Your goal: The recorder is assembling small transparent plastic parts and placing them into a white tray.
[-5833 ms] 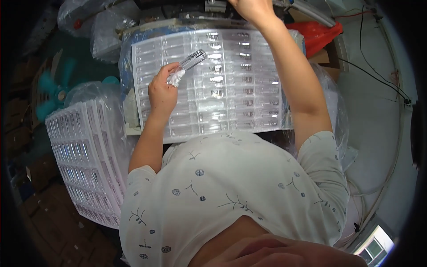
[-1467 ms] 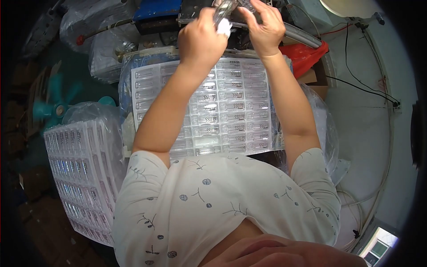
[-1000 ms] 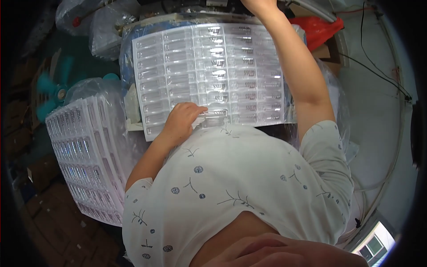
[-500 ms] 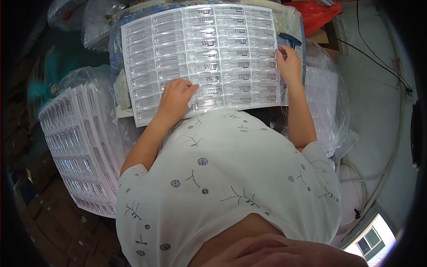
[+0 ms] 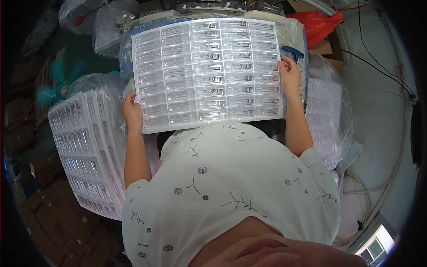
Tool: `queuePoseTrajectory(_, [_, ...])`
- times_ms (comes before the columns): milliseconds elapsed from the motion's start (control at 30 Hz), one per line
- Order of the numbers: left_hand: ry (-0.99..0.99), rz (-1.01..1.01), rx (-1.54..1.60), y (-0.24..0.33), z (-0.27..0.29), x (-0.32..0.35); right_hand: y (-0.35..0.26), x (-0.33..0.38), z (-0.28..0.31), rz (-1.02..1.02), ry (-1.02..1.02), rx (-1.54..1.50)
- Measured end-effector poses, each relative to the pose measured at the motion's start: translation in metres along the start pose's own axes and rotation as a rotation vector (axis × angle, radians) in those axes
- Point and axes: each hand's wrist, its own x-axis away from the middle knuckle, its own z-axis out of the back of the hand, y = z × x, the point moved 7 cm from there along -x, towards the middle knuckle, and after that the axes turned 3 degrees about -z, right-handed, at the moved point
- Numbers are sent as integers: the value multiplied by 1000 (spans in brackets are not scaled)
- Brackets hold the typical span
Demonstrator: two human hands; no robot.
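Note:
A large white sheet of clear plastic blisters (image 5: pixel 209 75), set in several rows and columns with dark print in many of them, lies in front of me over the blue-covered work surface. At its left edge, near the lower corner, my left hand (image 5: pixel 132 112) is closed with the edge between thumb and fingers. My right hand (image 5: pixel 290 78) grips the opposite edge, a little higher up, its fingers bent. Just beyond the right hand lies a dark blue handled tool (image 5: pixel 293 51), close to the sheet's upper right side.
To my left stands a stack of similar blister sheets (image 5: pixel 82 155), partly in clear plastic wrap. A bagged stack (image 5: pixel 329 115) sits on the right. A teal fan (image 5: pixel 60 82), brown cartons (image 5: pixel 60 211), a red bag (image 5: pixel 316 29) and a hanging black cable (image 5: pixel 378 66) surround the work surface.
My left hand has moved from the sheet's lower middle out to its left edge and now holds it there. The right hand stays at the right edge. The whole view has shifted slightly.

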Motion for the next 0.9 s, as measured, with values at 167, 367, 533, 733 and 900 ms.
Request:
queuePoseTrajectory(167, [45,-40,90,8,-8,-15,2,-5,1,-16,44,2])
queuePoseTrajectory(367, [109,-20,242,1,-17,-21,-32,-26,-5,131,147,154])
queuePoseTrajectory(533, [129,-21,304,-3,-18,-20,-29,-40,-9,74,84,205])
queuePoseTrajectory(733, [-51,-101,-135,33,2,-7,-110,41,-27,725,307,692])
queuePoseTrajectory(900, [164,-549,-415,99,3,16,-127,160,-99,978,-610,351])
